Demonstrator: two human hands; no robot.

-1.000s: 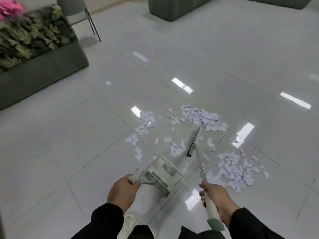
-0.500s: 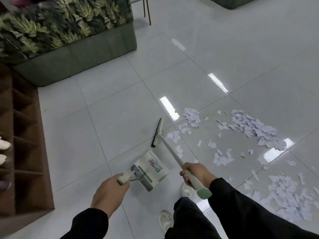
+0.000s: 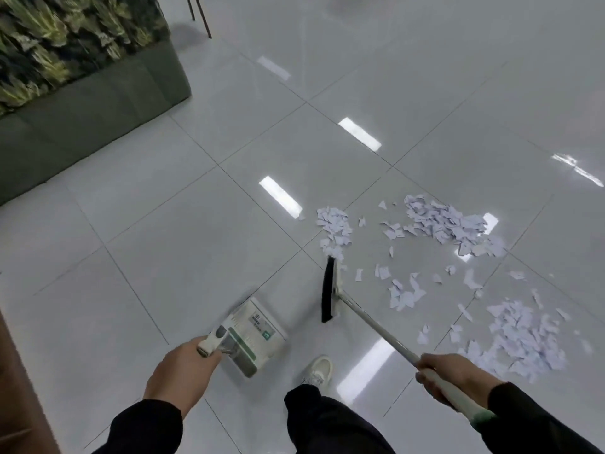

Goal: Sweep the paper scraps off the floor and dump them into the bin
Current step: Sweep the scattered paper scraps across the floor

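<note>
**Broom set, scraps waiting**

Tiled floor (image 3: 163, 244) w/ paper scraps (image 3: 442, 221) strewn right. Broom (image 3: 329, 290), right hand (image 3: 453, 376) wrapped round handle, head left of scraps to rake inward. Dustpan (image 3: 253, 332) low, left hand (image 3: 181, 371) clutching its grip. Bin not visible.

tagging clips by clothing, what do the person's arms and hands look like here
Both arms wear long black sleeves that end at the wrists. The left hand and right hand are bare: no gloves, and no rings, watch or markings show in the head view. The fingers are uncovered too.
</note>
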